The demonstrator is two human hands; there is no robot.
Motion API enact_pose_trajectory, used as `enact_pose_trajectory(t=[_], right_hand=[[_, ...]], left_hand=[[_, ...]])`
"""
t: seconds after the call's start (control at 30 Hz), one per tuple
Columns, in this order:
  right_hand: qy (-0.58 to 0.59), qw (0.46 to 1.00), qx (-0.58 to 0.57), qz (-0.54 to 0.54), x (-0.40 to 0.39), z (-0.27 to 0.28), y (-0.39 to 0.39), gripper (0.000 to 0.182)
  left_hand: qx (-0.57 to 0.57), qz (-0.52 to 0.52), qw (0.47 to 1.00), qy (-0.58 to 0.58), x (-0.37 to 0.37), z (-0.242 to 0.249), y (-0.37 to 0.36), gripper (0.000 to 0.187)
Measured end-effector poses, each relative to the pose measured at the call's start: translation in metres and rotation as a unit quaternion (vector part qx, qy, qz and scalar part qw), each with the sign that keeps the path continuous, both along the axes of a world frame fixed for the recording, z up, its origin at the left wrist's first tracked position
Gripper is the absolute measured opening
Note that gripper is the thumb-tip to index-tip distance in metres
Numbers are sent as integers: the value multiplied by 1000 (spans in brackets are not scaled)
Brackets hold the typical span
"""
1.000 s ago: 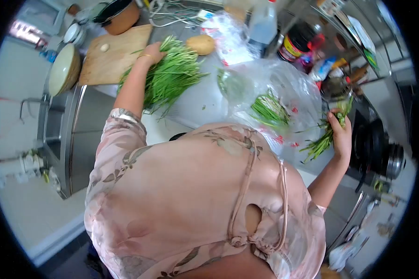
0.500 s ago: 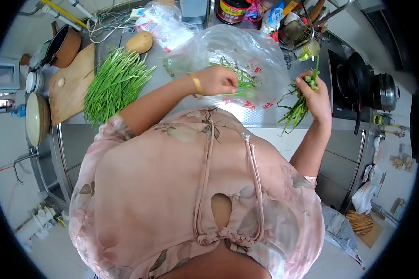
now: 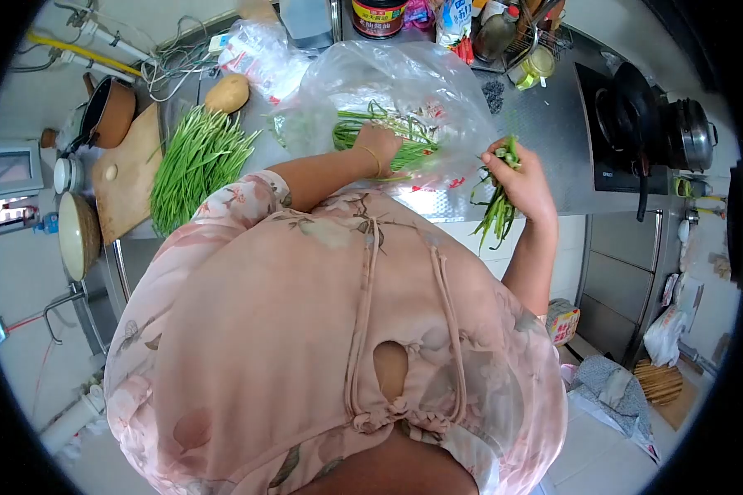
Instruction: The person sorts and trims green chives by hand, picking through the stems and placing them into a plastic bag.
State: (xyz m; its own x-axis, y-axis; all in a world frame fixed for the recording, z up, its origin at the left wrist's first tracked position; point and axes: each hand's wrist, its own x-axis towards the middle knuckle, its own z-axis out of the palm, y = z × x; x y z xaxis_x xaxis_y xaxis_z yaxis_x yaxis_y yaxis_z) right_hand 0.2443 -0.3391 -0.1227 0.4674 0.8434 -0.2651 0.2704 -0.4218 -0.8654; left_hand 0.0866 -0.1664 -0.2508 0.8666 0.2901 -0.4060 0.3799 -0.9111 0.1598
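Note:
My left hand is at the green stalks lying on the clear plastic bag; its fingers are bent down among them and partly hidden. Off to the right, my right hand is closed round a small bunch of greens, whose leafy ends hang down past the counter's front edge. A large pile of long green stalks rests on the counter at the left, with a potato just behind it.
A cutting board, a bowl and a brown pot are at the left. Behind the bag stands a dark jar. A stove with a black wok is at the right, beside a steel pot.
My left hand has moved down onto the stalks on the bag. My right hand, still round its bunch, is lower and further left. The whole view has shifted slightly.

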Motion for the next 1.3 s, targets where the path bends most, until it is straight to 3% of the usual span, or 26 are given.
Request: enact_pose_trajectory(t=[0.17,0.27,0.37,0.47,0.57,0.7,0.77,0.83,0.9,1.0,1.1,1.3], right_hand=[[-4,995,1,96,-10,-19,17,18],[-16,992,-45,121,-12,-31,23,25],[-4,989,-90,117,-13,-46,25,23],[-14,988,-87,128,-12,-65,22,23],[-66,982,-96,149,-10,-83,16,26],[-76,980,-111,147,1,-119,3,28],[-80,977,-133,146,2,-112,3,28],[-81,975,-148,142,2,-108,2,27],[-79,975,-154,138,2,-107,4,26],[-64,983,-74,155,-5,-88,11,27],[6,987,-62,148,-16,-18,26,18],[26,988,109,103,-10,72,37,15]], left_hand=[[30,-17,996,-87,-9,-32,3,43],[-84,-5,992,-95,-12,-56,13,34],[-94,36,994,-43,-11,-22,-2,29],[-28,-42,999,19,-9,-34,-3,28],[60,-61,985,-149,-20,-35,3,28],[-74,53,978,-190,-18,-22,28,28],[-134,131,966,-181,-16,7,42,27],[-264,170,935,-167,-20,20,60,25],[-428,196,867,-162,-27,41,69,20],[-450,140,871,-137,-34,83,74,22],[-474,93,862,-156,-41,111,81,24],[-574,124,757,-288,-46,161,82,24]])
